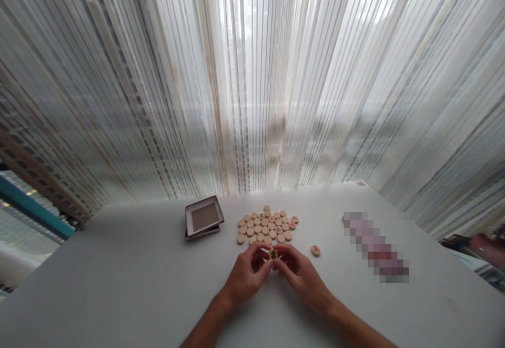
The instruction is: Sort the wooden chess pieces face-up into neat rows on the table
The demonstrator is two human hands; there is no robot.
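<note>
Between the fingertips of my left hand (248, 270) and my right hand (300, 271) is a round wooden xiangqi piece (273, 254), its dark-marked face turned up toward me. Both hands are closed on it, thumbs at the near side and fingers curled around the far side. Just beyond my hands lies a flat cluster of wooden xiangqi pieces (258, 229), most blank side up, a few showing red or dark characters. One red-marked piece (315, 250) lies apart, right of my right hand.
A shallow brown-edged box (205, 218) with a pale inside stands left of the cluster, stacked on another part. A pixelated pinkish object (374, 245) lies to the right on the white table (138, 285). Striped sheer curtains (252, 85) hang behind the table's far edge.
</note>
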